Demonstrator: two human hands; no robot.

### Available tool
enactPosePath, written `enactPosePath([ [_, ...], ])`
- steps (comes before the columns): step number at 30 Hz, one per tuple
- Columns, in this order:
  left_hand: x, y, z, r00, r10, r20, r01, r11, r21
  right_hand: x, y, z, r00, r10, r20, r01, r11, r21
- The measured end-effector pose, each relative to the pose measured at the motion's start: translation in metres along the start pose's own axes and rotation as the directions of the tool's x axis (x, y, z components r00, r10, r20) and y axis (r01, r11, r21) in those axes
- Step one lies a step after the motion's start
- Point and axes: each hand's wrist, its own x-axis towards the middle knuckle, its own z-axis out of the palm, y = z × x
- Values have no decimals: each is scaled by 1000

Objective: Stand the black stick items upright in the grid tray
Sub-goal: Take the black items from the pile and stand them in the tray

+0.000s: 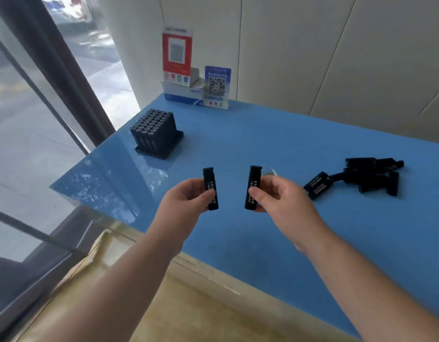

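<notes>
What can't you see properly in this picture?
- Head view: whether the grid tray has any free slots; the standing sticks hide it.
- White print on the left-hand stick and the right-hand stick: too small, blurred.
- Loose pile: overlapping, uncountable.

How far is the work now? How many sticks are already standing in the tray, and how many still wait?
Mostly done: the grid tray looks nearly full of upright sticks; I cannot see empty cells. In hand: the left hand and right hand each hold one black stick. Left: a small pile of sticks lying on the blue table.
</notes>
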Motion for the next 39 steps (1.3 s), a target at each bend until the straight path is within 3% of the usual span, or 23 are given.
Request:
enactPosePath([
  [6, -9, -4, -104, 999, 4, -36, -6, 999, -45, 2, -18, 102, 989, -5, 149, 15, 998, -63],
  [14, 1, -12, -198, 999, 32, -1, -32, 996, -84, 12, -21, 195, 995, 38, 87, -29, 995, -99],
  [27, 99, -4, -242, 1000, 29, 6, -30, 999, 36, 108, -21, 236, 999, -50, -18, 49, 997, -63],
  [39, 211, 3, -260, 999, -26, 37, 18, 977, 214, 183, -20, 262, 991, -20, -129, 9, 996, -84],
])
